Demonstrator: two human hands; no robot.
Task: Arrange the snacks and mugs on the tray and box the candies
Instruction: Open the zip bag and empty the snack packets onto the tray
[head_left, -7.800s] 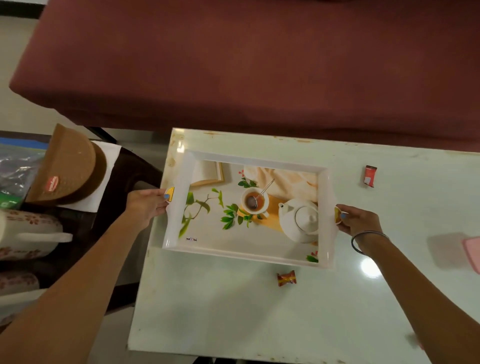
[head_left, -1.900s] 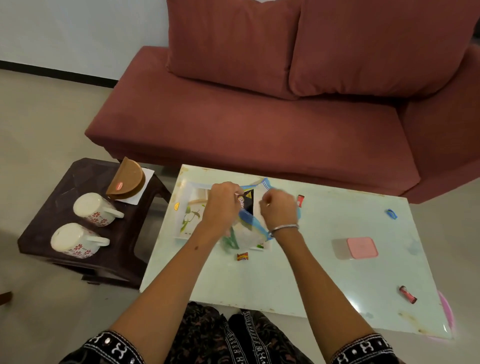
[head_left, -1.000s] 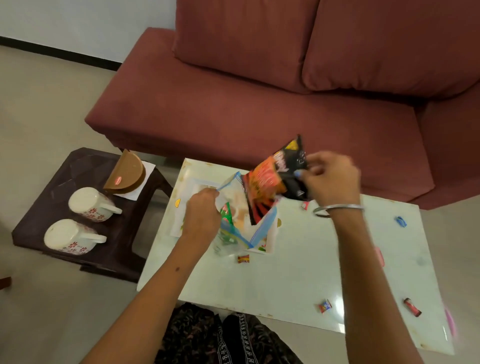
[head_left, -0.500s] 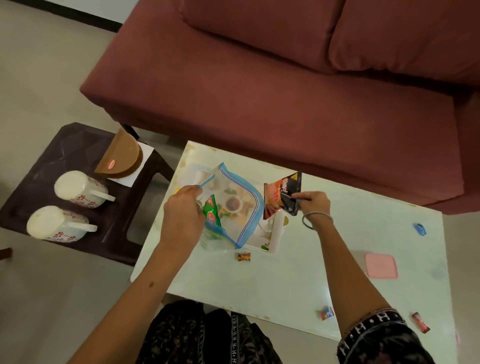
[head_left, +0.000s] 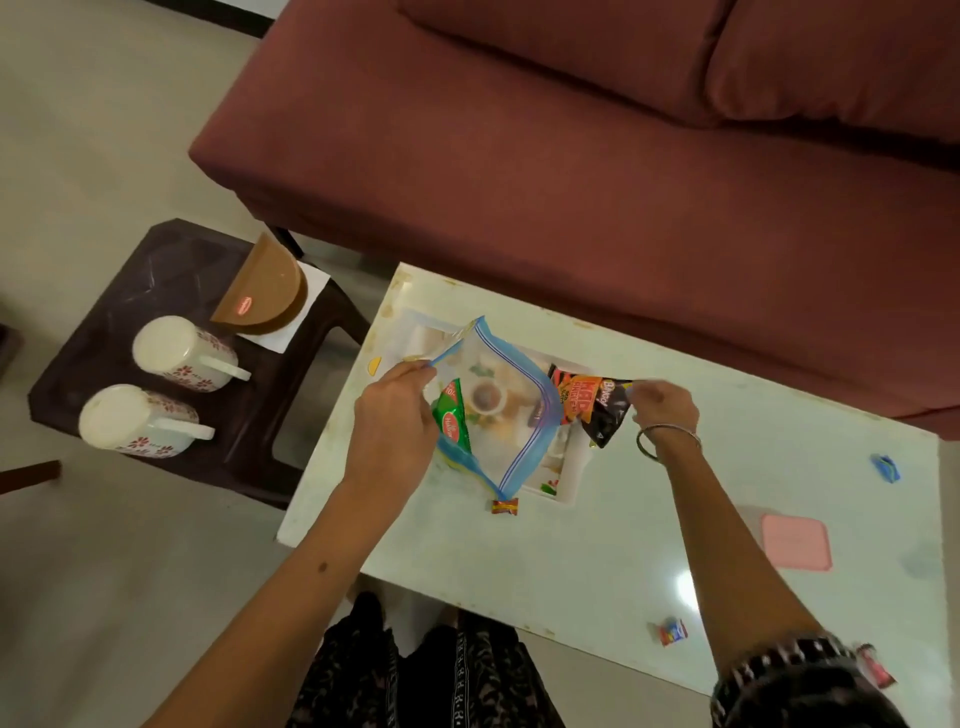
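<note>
My left hand (head_left: 395, 415) grips the rim of a clear zip bag (head_left: 506, 415) with a blue seal, held open above the white printed tray (head_left: 569, 475). A green snack packet (head_left: 453, 423) sits inside the bag by my fingers. My right hand (head_left: 662, 408) pinches an orange-and-black snack packet (head_left: 592, 405) over the tray's right end. Two white floral mugs (head_left: 182, 353) (head_left: 137, 422) lie on the dark side stool (head_left: 171, 260). Wrapped candies (head_left: 505, 506) (head_left: 672, 632) (head_left: 885, 466) are scattered on the pale table (head_left: 597, 545). A pink-lidded box (head_left: 795, 541) stands at the right.
A brown half-round container (head_left: 262, 291) rests on a white napkin on the stool. A maroon sofa (head_left: 571, 156) runs behind the table. Another red candy (head_left: 878, 670) lies at the table's near right edge, beside my sleeve.
My right hand pulled the orange-and-black packet out of the zip bag, raised it, then lowered it to the tray's right end. My left hand keeps the bag held open.
</note>
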